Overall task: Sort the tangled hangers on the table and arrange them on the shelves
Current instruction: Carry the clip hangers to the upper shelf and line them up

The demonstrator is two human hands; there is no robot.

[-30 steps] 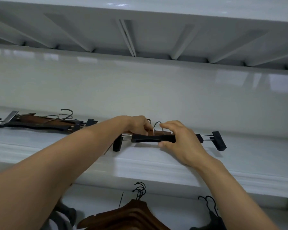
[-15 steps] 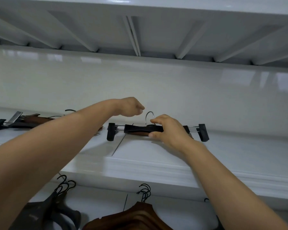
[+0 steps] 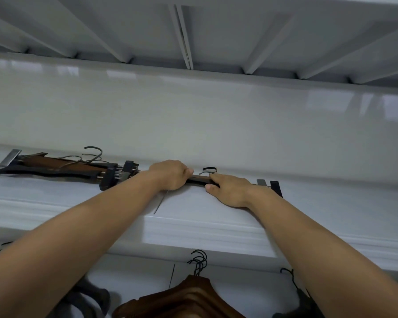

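Shelf (image 3: pixel 331 214), white, is spanning mid-frame. Wooden hangers (image 3: pixel 189 299), on the tier below at bottom centre, are being cut off by the lower edge. Pile of clip hangers (image 3: pixel 62 166), centre left, is lying flat on the shelf. Clip hanger (image 3: pixel 200 179), centre, is lying near the back wall with its long axis running left-right and its hook toward the wall. Its bar is mostly hiding under both hands. Left hand (image 3: pixel 170 174) is curling round the bar; right hand (image 3: pixel 230 190) is pinching it.

clip hanger (image 3: pixel 200 179) sits on the shelf (image 3: pixel 331 210), pile of clip hangers (image 3: pixel 62 167) at its 9 o'clock, coat hangers (image 3: pixel 189 299) at 6 on the lower shelf (image 3: pixel 244 288)
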